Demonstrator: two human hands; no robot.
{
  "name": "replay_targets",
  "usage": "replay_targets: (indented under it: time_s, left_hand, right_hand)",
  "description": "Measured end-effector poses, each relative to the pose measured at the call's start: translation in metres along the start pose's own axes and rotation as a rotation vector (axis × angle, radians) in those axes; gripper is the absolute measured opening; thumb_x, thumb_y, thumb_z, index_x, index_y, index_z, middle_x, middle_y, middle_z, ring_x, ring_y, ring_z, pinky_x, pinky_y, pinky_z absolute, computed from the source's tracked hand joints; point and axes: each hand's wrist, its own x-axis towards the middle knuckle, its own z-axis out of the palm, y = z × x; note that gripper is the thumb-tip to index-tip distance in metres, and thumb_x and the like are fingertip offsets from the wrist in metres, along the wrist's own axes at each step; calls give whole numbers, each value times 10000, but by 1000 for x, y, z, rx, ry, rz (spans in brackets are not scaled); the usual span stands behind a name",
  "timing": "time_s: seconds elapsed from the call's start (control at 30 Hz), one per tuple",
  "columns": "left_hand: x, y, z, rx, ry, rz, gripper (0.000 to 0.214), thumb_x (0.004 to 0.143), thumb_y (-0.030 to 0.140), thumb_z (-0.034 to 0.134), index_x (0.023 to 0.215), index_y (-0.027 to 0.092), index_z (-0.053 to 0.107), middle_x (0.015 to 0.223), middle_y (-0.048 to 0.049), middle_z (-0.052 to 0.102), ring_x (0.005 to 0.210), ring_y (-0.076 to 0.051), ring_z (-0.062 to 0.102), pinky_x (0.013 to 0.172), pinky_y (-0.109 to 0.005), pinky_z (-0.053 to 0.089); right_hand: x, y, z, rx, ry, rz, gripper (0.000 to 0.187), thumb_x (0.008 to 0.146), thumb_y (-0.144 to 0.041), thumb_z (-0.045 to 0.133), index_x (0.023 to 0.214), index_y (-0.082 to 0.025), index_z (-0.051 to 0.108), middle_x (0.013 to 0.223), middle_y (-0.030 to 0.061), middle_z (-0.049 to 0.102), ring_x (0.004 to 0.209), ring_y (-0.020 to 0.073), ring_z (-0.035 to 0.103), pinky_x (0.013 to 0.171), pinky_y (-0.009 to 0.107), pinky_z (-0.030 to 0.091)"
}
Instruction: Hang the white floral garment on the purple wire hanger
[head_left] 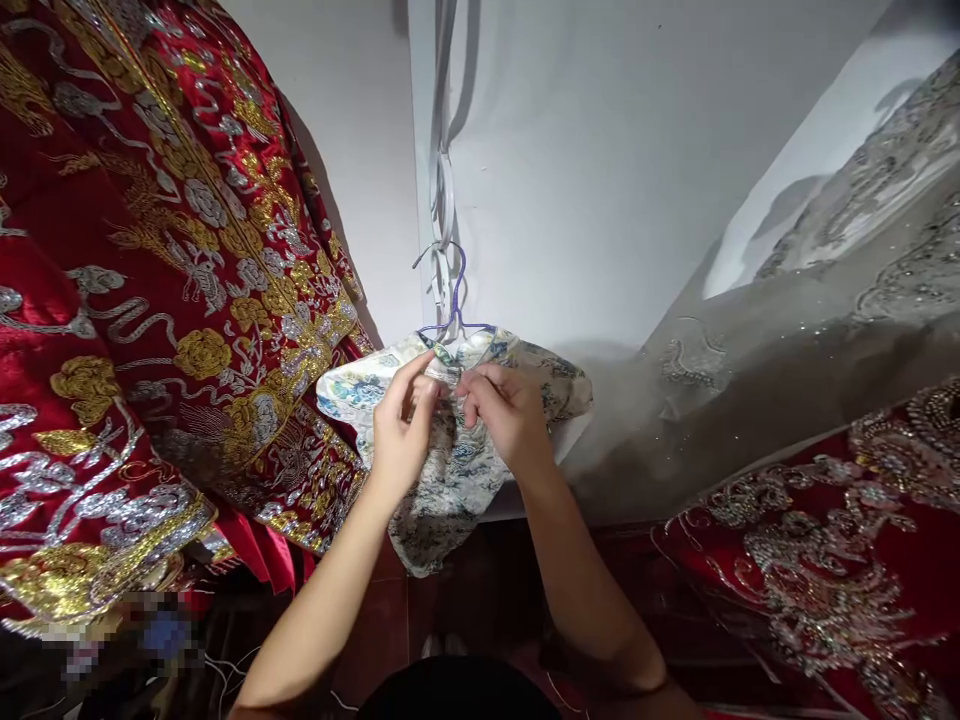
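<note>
A white blouse with a blue and grey floral print hangs on a thin purple hanger. My left hand is at the left side of its front opening, just below the collar, thumb and forefinger bent together on the cloth edge. Opposite it, my right hand pinches the other edge of the front, its fingers curled. A small gap parts the two hands. What lies between the fingertips is too small to make out clearly. The hanger's hook is at a white strap with ring-shaped loops against the wall.
A red garment with gold and silver embroidery hangs close on the left. To the right are a sheer greyish beaded fabric and a red beaded garment. White cables lie low on the left. A pale wall stands behind.
</note>
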Motion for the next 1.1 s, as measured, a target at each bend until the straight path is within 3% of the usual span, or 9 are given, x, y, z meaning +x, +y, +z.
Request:
replay_targets:
  time_s: [0.1, 0.17, 0.37, 0.43, 0.53, 0.67, 0.8, 1.0, 1.1]
  left_hand:
    - [26, 28, 3, 117, -134, 7, 219, 960, 352, 560, 1005, 182, 690, 796, -25, 635, 732, -140, 569, 680, -253, 439]
    - [32, 37, 1, 146, -84, 60, 198, 947, 336, 581, 919, 170, 684, 781, -23, 641, 721, -139, 574, 670, -250, 438]
    - [28, 22, -68, 55, 621, 164, 103, 884, 223, 636, 836, 132, 636, 763, 10, 586, 730, -103, 536, 731, -221, 431]
    - [18, -2, -96, -241, 724, -22, 125, 846, 181, 632, 753, 133, 564, 731, 24, 545, 690, -89, 504, 723, -212, 433]
    - [-11, -49, -110, -551, 736, -520, 219, 848, 215, 598, 671, 159, 483, 627, 26, 502, 585, -99, 477, 657, -230, 440]
    - [-50, -84, -82, -558, 622, -721, 202, 781, 207, 675, 643, 151, 538, 614, 8, 526, 577, -108, 485, 588, -215, 409]
    - [-58, -61, -45, -604, 328, -636, 195, 734, 296, 776, 774, 147, 657, 744, -9, 595, 697, -117, 545, 677, -213, 436]
    - [-63, -19, 12, -419, -192, -552, 237, 850, 362, 692, 763, 143, 670, 722, -20, 594, 716, -136, 522, 695, -235, 401]
    - [-71, -17, 31, -427, -201, -521, 284, 878, 399, 659, 739, 152, 634, 711, -5, 560, 697, -128, 495, 680, -236, 387]
  right_hand:
    - [6, 6, -2, -95, 12, -55, 248, 892, -315, 551, 700, -178, 630, 473, -34, 521, 451, 103, 468, 505, 241, 373]
    - [7, 23, -3, -176, 24, -24, 250, 877, -311, 553, 672, -182, 615, 458, -41, 481, 431, 99, 433, 469, 239, 333]
    - [-31, 81, -4, -113, -89, 190, 285, 827, -284, 551, 559, -193, 527, 416, -49, 407, 407, 96, 380, 442, 240, 293]
    - [-50, 86, -4, -46, -169, 256, 274, 833, -283, 554, 576, -191, 541, 421, -47, 425, 404, 96, 390, 446, 238, 300]
    - [-71, 87, -3, 27, -277, 303, 271, 850, -284, 554, 596, -189, 552, 444, -41, 456, 420, 102, 424, 466, 236, 324]
    - [-79, 96, -18, 14, -387, 376, 304, 875, -290, 532, 587, -192, 537, 448, -40, 457, 428, 106, 437, 517, 248, 368]
    - [-76, 109, -45, -158, -542, 522, 319, 908, -373, 520, 660, -189, 599, 510, -8, 551, 493, 134, 495, 564, 267, 392]
    - [-70, 104, -44, -183, -194, 389, 420, 921, -587, 474, 1042, -222, 643, 1001, 71, 690, 937, 237, 632, 783, 318, 482]
    - [-80, 103, -38, -88, -192, 356, 475, 955, -620, 381, 1006, -215, 625, 979, 65, 664, 987, 236, 615, 879, 336, 472]
